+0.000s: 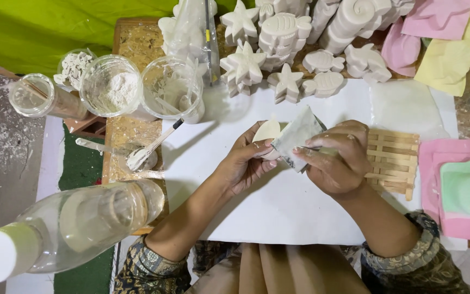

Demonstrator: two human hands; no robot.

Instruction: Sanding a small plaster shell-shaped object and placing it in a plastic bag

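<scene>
Bright, soft shadows, perhaps edge-blurred

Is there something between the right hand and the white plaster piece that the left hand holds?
Yes. A grey sheet, probably sandpaper, lies between the right hand and the white plaster piece, which the left hand grips directly.

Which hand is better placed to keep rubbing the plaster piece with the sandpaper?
Right. The right hand already pinches the grey sandpaper sheet against the white plaster piece, which the left hand cups from below as support.
</scene>
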